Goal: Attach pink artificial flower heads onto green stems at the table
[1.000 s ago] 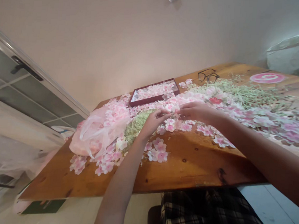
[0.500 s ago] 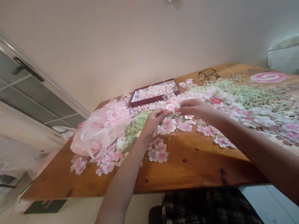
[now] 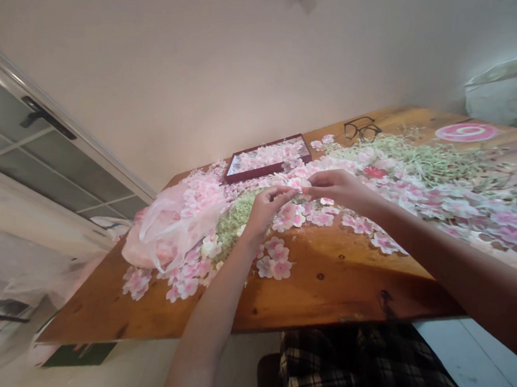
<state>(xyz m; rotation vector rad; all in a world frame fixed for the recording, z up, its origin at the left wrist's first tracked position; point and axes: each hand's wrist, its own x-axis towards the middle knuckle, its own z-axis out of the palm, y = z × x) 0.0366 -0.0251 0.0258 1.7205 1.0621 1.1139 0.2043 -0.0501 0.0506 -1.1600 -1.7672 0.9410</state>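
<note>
Above the flower pile, my left hand [image 3: 267,209] and my right hand [image 3: 333,186] meet almost fingertip to fingertip. Thumb and fingers of the right are pinched at a pale pink artificial flower [image 3: 303,184]. My left fingers are also closed in a pinch; what lies in them is too small to make out. Pink and white cloth blossoms [image 3: 289,217] lie right under the hands. Just behind is a dark red shallow box [image 3: 253,174] filled with blossoms. Green plastic stems [image 3: 237,216] are heaped left of my left hand.
A translucent bag [image 3: 157,227] of pink blossoms rests at the left of the wooden table [image 3: 322,294]. More green stems [image 3: 444,160] and a layer of blossoms [image 3: 476,210] spread on the right. Eyeglasses [image 3: 362,130], a pink round sticker [image 3: 466,132] and a white sack [image 3: 512,94] are farther back.
Both hands stay nearly in place, with only slight finger movement at the pinch. The whole view has shifted very slightly.
</note>
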